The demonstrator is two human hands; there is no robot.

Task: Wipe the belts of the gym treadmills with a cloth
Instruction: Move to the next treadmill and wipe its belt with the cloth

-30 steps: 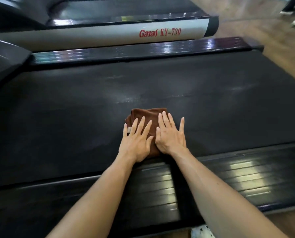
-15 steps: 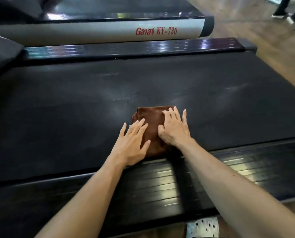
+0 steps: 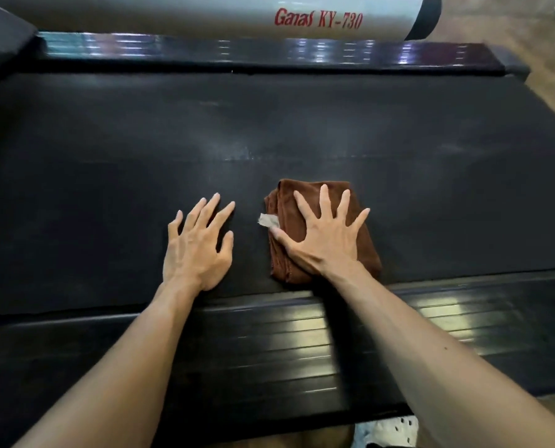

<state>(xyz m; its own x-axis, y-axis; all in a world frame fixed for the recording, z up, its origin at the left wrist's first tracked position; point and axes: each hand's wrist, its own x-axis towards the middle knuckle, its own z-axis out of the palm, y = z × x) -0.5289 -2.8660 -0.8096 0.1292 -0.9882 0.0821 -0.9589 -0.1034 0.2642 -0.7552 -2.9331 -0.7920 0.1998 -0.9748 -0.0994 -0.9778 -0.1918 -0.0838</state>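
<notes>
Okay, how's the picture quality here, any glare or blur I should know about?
Head view: bright glare streaks on the glossy black side rail nearest the camera and on the far rail; the matte black treadmill belt is dim with a faint sheen; wide-angle lens bows the rails; slight motion blur at the edges, while the folded brown cloth and both hands stay fairly sharp.

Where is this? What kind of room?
Most likely a gym: a wide black treadmill belt, a second treadmill marked "Ganas KY-730" beside it, and wooden flooring.
</notes>
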